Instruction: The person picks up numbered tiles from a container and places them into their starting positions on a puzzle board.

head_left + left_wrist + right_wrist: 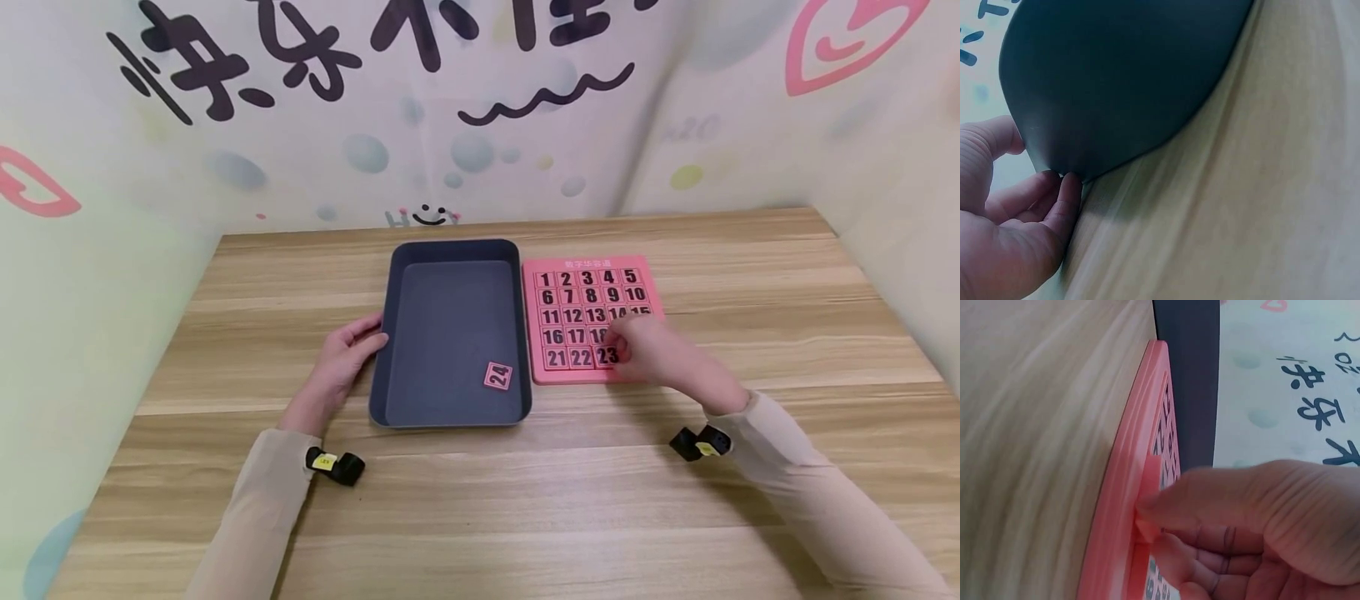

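My left hand point(336, 367) holds the dark grey tray point(380, 367) at its left side; in the left wrist view, thumb and fingertips meet the tray's edge and outer wall. One pink tile marked 24 point(498, 376) lies inside the tray, near its lower right corner. To the tray's right is a pink number puzzle board point(592, 263) with rows of numbered tiles. My right hand point(660, 354) is over the board's lower right, pinching the tile marked 23 point(606, 357) between thumb and finger. The right wrist view shows this pink tile point(1152, 475) raised above the frame. The hand hides the board's lower right corner.
Both things lie on a wood-grain table point(480, 508), near its back edge. Behind stands a pale printed backdrop point(300, 167) with large dark characters. A black wrist camera point(335, 465) is strapped at the left sleeve, another camera point(701, 443) at the right.
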Available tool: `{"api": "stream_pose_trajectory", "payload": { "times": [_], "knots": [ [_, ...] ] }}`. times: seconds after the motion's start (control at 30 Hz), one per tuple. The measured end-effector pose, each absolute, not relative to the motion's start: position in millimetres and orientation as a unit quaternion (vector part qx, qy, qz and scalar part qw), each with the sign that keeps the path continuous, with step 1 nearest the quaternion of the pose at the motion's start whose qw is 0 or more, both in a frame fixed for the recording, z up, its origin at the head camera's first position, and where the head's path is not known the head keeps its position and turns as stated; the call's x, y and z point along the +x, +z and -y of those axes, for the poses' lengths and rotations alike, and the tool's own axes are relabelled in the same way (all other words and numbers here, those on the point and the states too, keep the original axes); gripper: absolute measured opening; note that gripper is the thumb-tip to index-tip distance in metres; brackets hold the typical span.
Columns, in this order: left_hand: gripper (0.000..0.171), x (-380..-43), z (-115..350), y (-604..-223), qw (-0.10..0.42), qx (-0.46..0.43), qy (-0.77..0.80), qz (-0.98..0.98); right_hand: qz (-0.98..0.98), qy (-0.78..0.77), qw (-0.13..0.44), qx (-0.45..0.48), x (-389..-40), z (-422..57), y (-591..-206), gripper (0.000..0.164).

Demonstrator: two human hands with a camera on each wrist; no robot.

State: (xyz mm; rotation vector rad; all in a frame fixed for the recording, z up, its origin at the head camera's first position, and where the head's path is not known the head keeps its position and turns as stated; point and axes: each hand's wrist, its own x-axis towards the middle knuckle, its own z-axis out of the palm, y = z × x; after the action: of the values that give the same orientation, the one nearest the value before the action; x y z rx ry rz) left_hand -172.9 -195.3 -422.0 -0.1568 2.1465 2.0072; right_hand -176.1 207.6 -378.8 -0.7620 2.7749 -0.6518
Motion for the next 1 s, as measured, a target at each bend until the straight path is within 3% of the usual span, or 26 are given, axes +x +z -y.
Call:
{"api": "stream_pose_trajectory", "payload": {
  "times": [0.4, 0.57, 0.73, 0.87, 1.0],
  "knots": [
    [0.047, -172, 197, -421, 0.096, -0.054, 0.678, -0.726, -0.928, -0.265, 0.089, -0.248, -178, -195, -380, 0.015],
    [0.048, -173, 196, -421, 0.099, -0.050, 0.678, -0.726, -0.907, -0.331, 0.043, -0.256, -181, -176, -374, 0.017],
    [0.048, -173, 196, -421, 0.100, -0.054, 0.675, -0.729, -0.869, -0.374, 0.009, -0.324, -180, -143, -370, 0.024],
    [0.047, -172, 195, -421, 0.100, -0.057, 0.674, -0.729, -0.843, -0.363, 0.037, -0.395, -182, -122, -373, 0.027],
    [0.048, -173, 195, -421, 0.099, -0.058, 0.674, -0.730, -0.831, -0.330, 0.104, -0.436, -187, -110, -375, 0.032]
  ]
}}
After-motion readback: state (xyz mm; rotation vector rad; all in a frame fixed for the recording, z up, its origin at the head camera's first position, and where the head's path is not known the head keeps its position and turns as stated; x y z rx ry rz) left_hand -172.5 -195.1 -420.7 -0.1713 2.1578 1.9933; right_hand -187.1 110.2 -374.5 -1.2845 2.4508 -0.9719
